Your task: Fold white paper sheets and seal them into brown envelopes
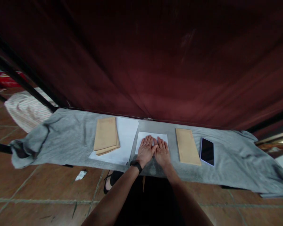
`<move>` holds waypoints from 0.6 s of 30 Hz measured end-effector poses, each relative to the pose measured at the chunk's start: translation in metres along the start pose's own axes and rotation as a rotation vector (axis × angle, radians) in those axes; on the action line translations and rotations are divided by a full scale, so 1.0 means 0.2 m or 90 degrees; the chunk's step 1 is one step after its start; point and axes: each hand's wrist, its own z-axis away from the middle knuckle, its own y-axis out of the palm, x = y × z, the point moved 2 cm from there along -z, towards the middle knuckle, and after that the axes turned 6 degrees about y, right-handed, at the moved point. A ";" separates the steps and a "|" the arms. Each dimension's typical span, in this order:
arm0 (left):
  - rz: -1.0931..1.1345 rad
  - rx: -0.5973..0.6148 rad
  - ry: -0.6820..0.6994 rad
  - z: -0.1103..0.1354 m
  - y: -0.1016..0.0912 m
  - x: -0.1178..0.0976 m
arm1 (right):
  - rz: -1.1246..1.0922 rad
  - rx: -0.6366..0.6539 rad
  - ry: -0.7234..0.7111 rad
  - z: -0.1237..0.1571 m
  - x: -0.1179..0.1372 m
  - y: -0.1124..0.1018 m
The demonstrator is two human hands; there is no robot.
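Observation:
A white sheet of paper (141, 137) lies on the grey cloth in front of me, partly covered by both hands. My left hand (146, 150), with a dark band on the wrist, rests flat on it with fingers stretched forward. Beside it my right hand (162, 152) also presses flat on the paper, and the thumbs meet or overlap. To the right of the hands is a single brown envelope (187, 147). On the left a small stack of brown envelopes (105, 134) sits on larger white sheets (127, 135).
A grey cloth (68, 138) covers the narrow bench. A phone (207, 151) lies right of the single envelope. Dark red curtain (143, 69) hangs behind the bench. Black metal bars (35, 91) and a striped cloth (30, 108) are at left. A white scrap (81, 175) lies on the tiled floor.

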 end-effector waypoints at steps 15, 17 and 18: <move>-0.086 -0.003 -0.069 0.09 -0.01 0.06 | -0.103 0.009 0.054 -0.11 0.09 0.00; -0.089 0.003 -0.064 0.09 0.00 0.06 | -0.116 0.008 0.028 -0.14 0.13 0.01; -0.089 0.004 -0.063 0.09 0.01 0.07 | -0.117 0.007 0.018 -0.14 0.14 0.02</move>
